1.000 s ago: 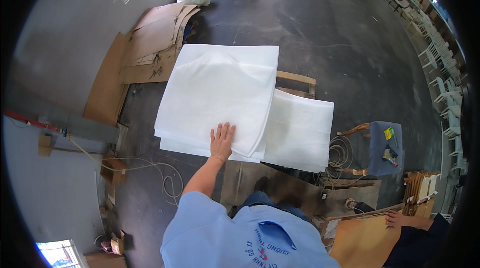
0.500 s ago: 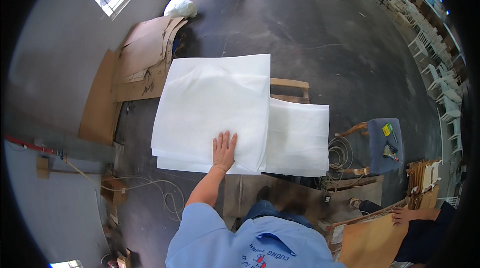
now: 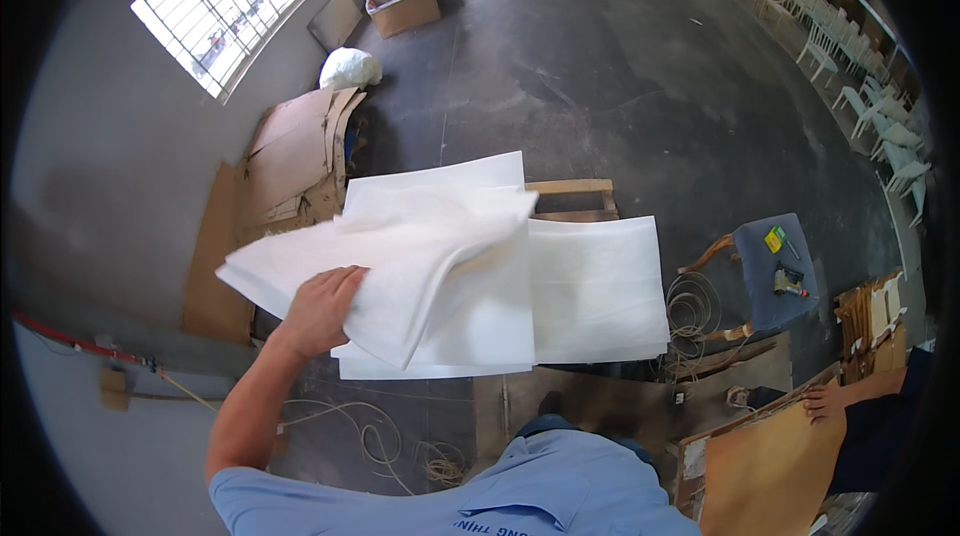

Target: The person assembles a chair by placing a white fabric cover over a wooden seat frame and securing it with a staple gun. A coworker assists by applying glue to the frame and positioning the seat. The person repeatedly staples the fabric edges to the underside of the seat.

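Observation:
My left hand (image 3: 322,314) is closed on the near edge of a soft white foam sheet (image 3: 425,236). This sheet is lifted, bent and turned askew, and its left corner sticks out past the pile. Beneath it lies a stack of larger white sheets (image 3: 485,336), with its front part and far edge showing. A smaller stack of white sheets (image 3: 600,286) lies against its right side. Part of a wooden frame (image 3: 575,187) shows behind the stacks. My right hand is out of the picture.
A blue-padded stool (image 3: 765,286) on the right carries a nail gun (image 3: 790,282) and a small yellow-green box (image 3: 776,239). Coiled hose (image 3: 692,316) lies beside it. At lower right another person's hand (image 3: 824,402) rests on a tan panel (image 3: 765,466). Cardboard sheets (image 3: 290,151) lean at left.
My left hand lay flat on the top sheet; now it grips the sheet and has drawn it left, lifting and folding it. The view has shifted slightly.

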A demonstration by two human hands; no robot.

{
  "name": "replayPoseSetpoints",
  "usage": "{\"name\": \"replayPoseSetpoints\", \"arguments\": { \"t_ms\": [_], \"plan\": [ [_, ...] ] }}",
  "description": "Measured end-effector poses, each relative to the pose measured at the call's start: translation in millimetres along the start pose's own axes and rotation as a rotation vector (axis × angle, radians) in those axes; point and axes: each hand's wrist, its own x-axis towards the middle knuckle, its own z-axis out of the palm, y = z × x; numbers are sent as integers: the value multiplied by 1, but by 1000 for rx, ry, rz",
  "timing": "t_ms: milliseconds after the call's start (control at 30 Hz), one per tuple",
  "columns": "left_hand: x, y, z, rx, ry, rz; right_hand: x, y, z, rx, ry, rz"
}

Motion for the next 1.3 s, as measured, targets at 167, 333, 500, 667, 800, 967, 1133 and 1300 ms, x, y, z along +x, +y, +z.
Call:
{"name": "replayPoseSetpoints", "arguments": {
  "t_ms": [167, 333, 500, 667, 800, 967, 1133, 1300],
  "plan": [
    [21, 45, 0, 37, 53, 91, -21, 25, 7, 34, -11, 54],
    [7, 47, 12, 70, -37, 55, -64, 79, 20, 82, -31, 184],
    [-8, 91, -95, 124, -45, 269, -131, 155, 10, 106, -91, 457],
    [-5, 164, -142, -152, -67, 475, -127, 166, -64, 164, -104, 435],
    [-2, 212, -122, -307, -148, 612, 6, -76, -121, 924, -466, -340],
    [18, 237, -109, -386, -159, 700, 25, -91, 7, 353, -1239, -476],
    [25, 243, -124, -393, -134, 704, 96, 11, 37, -601, -844, -36],
    [32, 264, -150, -276, -122, 747, 152, -173, 98, 414, -656, -832]
  ]
}}
